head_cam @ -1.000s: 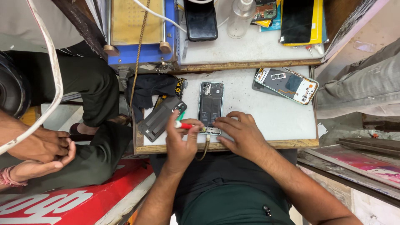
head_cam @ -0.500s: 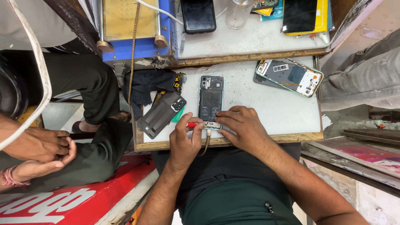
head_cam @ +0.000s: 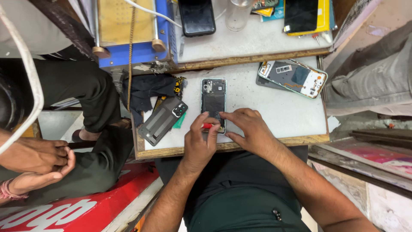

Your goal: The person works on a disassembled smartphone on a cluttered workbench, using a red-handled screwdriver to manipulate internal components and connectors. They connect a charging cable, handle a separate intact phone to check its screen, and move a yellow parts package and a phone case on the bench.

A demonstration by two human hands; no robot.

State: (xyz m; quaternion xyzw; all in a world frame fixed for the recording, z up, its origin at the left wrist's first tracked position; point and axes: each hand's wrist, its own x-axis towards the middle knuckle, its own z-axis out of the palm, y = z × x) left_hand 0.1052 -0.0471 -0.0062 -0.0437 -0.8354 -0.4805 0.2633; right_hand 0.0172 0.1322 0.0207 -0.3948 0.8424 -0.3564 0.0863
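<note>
Step in hand: work on the opened phone (head_cam: 213,102), which lies back-up with its cover off, just left of the frame's centre on the white bench top (head_cam: 274,109); it looks like a screw or part at the phone's lower end is being dealt with.
Left hand (head_cam: 200,144): curled closed around a red-handled tool (head_cam: 207,126), thumb and forefinger pinching it, the tip at the phone's bottom edge.
Right hand (head_cam: 250,132): fingers spread and pressed down, fingertips touching the phone's lower right corner, bracing it against the bench; it grips nothing.
Removed back cover (head_cam: 162,120): grey, lying slantwise to the left of the phone, apart from it, beside a black cloth (head_cam: 146,88).
Second opened phone (head_cam: 294,77): upper right of the bench, well apart from both hands.
Upper shelf: a blue and yellow machine (head_cam: 131,30) at upper left, a dark phone (head_cam: 196,16) beside it.
Bystander: a seated person's clasped hands (head_cam: 36,161) at lower left, clear of the bench.
Next move calls for: I judge a steady tool tip, small and exact, with the right hand holding the phone from sliding.
</note>
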